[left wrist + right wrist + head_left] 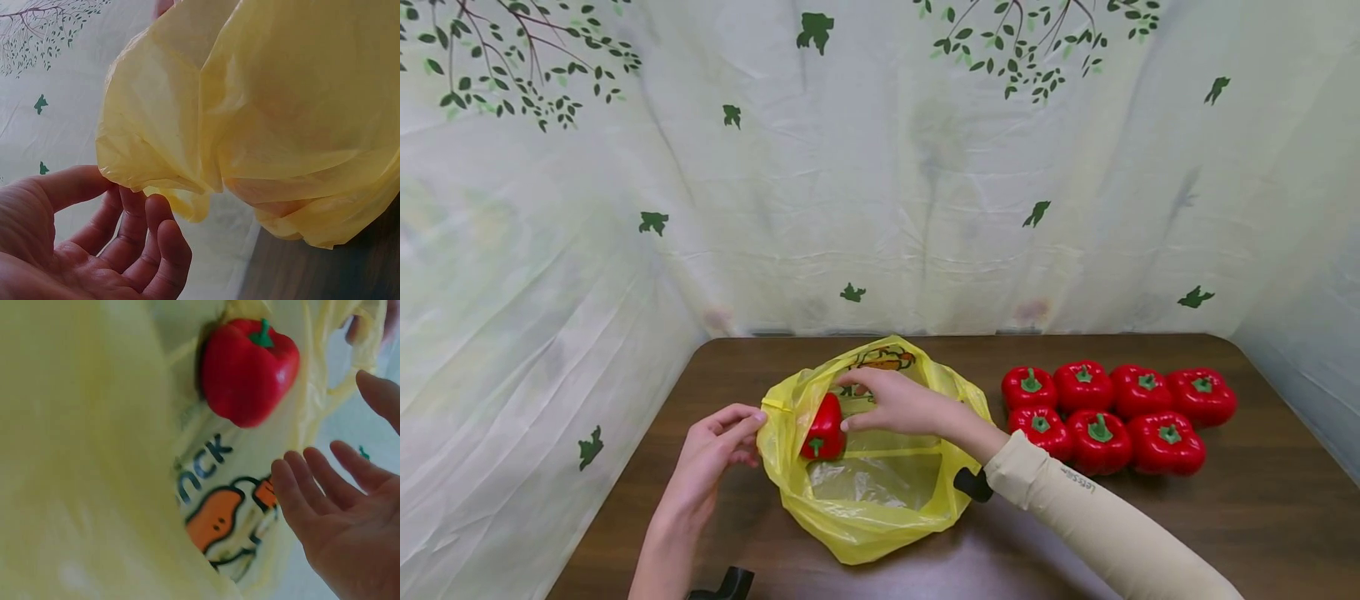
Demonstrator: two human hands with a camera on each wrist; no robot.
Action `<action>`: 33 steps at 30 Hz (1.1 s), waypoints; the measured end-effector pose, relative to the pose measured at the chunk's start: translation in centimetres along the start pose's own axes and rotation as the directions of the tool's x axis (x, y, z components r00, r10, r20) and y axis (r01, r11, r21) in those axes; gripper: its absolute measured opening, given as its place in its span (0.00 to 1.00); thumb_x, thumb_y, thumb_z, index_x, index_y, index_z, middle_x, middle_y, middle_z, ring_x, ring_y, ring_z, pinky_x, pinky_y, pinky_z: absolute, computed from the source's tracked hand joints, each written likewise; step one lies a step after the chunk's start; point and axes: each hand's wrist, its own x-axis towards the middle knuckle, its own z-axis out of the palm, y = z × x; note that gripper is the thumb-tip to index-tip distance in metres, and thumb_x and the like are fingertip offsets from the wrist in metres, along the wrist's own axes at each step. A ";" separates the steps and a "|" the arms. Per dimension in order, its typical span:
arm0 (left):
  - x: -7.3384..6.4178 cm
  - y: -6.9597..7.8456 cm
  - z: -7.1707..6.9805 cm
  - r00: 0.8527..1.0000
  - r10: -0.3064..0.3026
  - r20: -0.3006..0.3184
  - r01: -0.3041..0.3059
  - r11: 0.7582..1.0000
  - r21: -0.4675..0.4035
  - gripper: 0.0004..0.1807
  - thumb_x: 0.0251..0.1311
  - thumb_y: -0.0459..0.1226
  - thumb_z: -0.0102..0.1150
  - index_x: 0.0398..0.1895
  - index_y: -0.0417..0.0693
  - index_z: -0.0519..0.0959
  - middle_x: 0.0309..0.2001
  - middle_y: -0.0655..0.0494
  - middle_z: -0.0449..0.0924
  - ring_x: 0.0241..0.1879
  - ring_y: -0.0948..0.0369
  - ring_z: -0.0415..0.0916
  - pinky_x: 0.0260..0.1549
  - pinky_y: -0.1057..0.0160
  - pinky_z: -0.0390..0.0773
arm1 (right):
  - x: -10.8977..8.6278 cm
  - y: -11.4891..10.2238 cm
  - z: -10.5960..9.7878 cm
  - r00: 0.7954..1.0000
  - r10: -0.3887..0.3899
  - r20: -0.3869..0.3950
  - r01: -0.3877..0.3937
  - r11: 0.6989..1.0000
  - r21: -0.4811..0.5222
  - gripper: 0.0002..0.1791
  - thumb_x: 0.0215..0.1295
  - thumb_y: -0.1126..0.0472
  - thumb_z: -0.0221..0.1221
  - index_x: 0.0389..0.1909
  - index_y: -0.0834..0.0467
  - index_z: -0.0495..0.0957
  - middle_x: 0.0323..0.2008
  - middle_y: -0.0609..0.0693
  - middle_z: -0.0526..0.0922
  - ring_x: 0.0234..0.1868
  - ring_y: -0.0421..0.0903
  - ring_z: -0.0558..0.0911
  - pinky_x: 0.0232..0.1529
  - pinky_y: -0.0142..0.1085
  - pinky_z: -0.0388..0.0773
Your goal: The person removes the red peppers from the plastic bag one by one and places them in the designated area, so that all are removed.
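Note:
A yellow plastic bag (pixel 868 533) stands on the table with its mouth spread wide. At its left rim my left hand (pixel 721 446) pinches the plastic between thumb and forefinger, while the other fingers curl loosely in the left wrist view. Inside the bag, against its left side, lies a red bell pepper (pixel 826 429) with a green stem. My right hand (pixel 898 402) reaches over the bag's mouth beside this pepper. In the right wrist view its fingers (pixel 312 487) are spread and hold nothing, with a gap between them and the pepper (pixel 250 372).
Several red bell peppers (pixel 1097 437) stand in two rows on the right of the brown wooden table (pixel 1262 508). Behind the table hangs a pale curtain (pixel 925 208) printed with leaves and branches. My right forearm passes in front of the bag's right rim.

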 end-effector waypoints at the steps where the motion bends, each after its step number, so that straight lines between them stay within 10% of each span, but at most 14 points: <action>1: 0.0 0.0 0.0 1.000 0.000 0.000 0.000 1.000 0.002 0.15 0.64 0.43 0.64 0.42 0.40 0.80 0.33 0.54 0.81 0.28 0.57 0.77 0.32 0.59 0.81 | 0.2 0.1 0.3 1.000 0.014 -0.005 -0.014 1.000 0.005 0.32 0.64 0.51 0.66 0.67 0.53 0.69 0.63 0.46 0.73 0.60 0.45 0.74 0.58 0.39 0.72; 33: 0.0 0.0 0.2 1.000 0.012 0.012 -0.012 1.000 -0.001 0.15 0.63 0.43 0.65 0.42 0.40 0.80 0.32 0.54 0.81 0.27 0.58 0.77 0.31 0.59 0.81 | 3.9 3.3 4.9 0.982 0.177 0.067 -0.188 0.958 0.217 0.47 0.58 0.47 0.69 0.74 0.56 0.57 0.68 0.52 0.66 0.60 0.45 0.73 0.58 0.36 0.71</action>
